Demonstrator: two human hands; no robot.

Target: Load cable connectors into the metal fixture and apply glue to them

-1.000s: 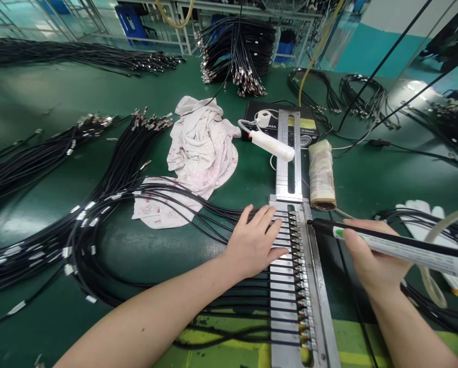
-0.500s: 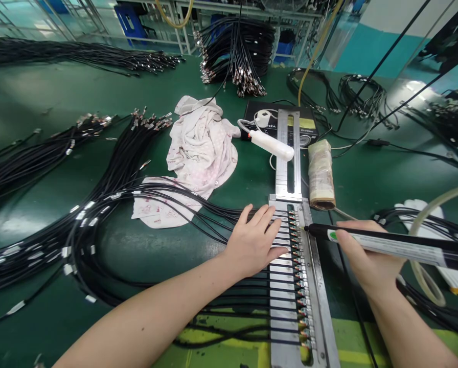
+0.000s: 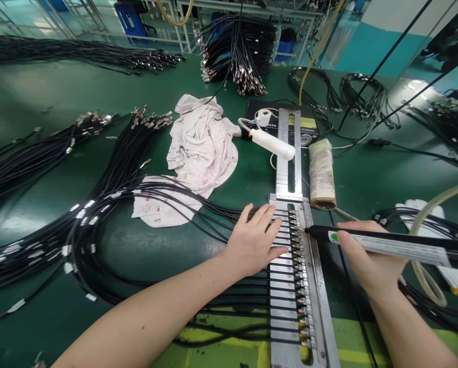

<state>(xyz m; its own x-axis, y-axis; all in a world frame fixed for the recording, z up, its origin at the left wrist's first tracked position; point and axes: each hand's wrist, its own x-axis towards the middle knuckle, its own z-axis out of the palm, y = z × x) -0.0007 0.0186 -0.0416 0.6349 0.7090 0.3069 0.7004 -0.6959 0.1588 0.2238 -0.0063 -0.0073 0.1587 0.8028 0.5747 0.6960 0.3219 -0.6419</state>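
Observation:
My left hand (image 3: pixel 254 243) lies flat with fingers spread over black cables (image 3: pixel 213 214), at the left side of a long metal fixture (image 3: pixel 280 306). The cables lie side by side across the fixture, their stripped ends and small metal connectors (image 3: pixel 301 278) in a row along its slot. In my right hand (image 3: pixel 378 260) is a black dispensing syringe (image 3: pixel 393 243) with a white label and a thin tip. It is held nearly level, its tip pointing left at the connectors in the upper part of the row. Whether the tip touches one I cannot tell.
A crumpled white cloth (image 3: pixel 202 148) lies beyond my left hand. Behind the fixture are a black box (image 3: pixel 252 110), a white handheld lamp (image 3: pixel 273 144) and a wrapped roll (image 3: pixel 321 174). Cable bundles (image 3: pixel 117 153) cover the left side. A pale hose (image 3: pixel 424 214) curves at right.
Almost nothing differs. The syringe and my right hand sit very slightly lower in view; my left hand stays on the cables.

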